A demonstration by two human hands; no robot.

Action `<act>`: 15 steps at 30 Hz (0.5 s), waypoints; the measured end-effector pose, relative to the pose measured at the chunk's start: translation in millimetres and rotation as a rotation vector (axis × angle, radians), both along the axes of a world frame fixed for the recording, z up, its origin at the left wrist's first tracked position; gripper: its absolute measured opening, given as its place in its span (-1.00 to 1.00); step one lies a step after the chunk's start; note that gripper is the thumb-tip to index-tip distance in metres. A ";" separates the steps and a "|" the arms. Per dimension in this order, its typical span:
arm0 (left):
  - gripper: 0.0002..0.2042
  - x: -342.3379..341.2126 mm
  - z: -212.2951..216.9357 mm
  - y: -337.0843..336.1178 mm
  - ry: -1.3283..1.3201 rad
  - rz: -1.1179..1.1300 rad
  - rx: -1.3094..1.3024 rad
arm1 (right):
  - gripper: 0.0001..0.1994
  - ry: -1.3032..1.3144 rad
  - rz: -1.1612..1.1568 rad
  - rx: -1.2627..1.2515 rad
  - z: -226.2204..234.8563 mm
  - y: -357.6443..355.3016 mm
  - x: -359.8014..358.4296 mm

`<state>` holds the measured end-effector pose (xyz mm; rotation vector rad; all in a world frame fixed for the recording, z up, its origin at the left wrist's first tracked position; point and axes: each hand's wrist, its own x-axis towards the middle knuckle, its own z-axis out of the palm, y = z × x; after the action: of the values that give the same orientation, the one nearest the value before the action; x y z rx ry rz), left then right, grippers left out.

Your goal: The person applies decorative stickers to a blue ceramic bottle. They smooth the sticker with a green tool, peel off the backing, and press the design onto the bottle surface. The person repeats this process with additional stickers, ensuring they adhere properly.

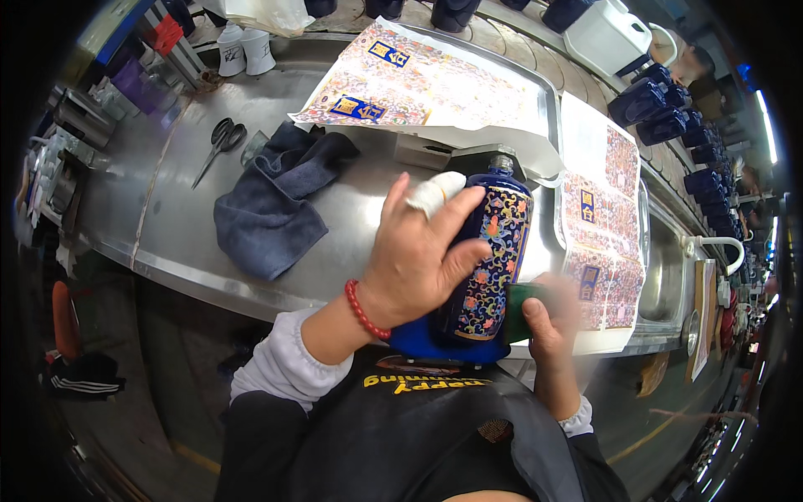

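My left hand (418, 255) wraps around a dark blue bottle (493, 259) with a colourful flower-patterned label, its base resting against my apron. One finger of that hand has a white wrap, and a red bead bracelet sits at the wrist. My right hand (548, 322) holds a small green pad (525, 303) pressed against the bottle's right side; this hand is blurred. The bottle lies tilted, its metal neck pointing away from me.
A steel worktop (167, 209) carries a dark grey cloth (276, 197), scissors (219, 142) and sheets of patterned labels (418, 84), with more label sheets (602, 234) at the right. Several blue bottles (661, 117) and a white jug (611, 33) stand at the back right.
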<state>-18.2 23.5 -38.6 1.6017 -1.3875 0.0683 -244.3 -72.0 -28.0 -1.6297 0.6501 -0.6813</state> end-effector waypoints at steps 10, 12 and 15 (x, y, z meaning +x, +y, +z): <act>-0.89 37.1 -0.8 -43.0 0.873 -0.288 0.149 | -0.74 -0.007 0.020 0.077 -3.6 -4.0 1.5; -0.88 37.5 0.4 -44.0 0.862 -0.277 0.179 | -0.73 -0.005 0.027 0.108 -4.4 -5.0 1.4; -0.86 38.4 2.1 -44.8 0.870 -0.281 0.208 | -0.72 0.006 0.049 0.118 -5.1 -6.8 0.9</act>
<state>20.2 -21.3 -36.5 1.3174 -0.9140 -0.8642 -243.4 -78.8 -33.1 -1.5344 0.6412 -0.5922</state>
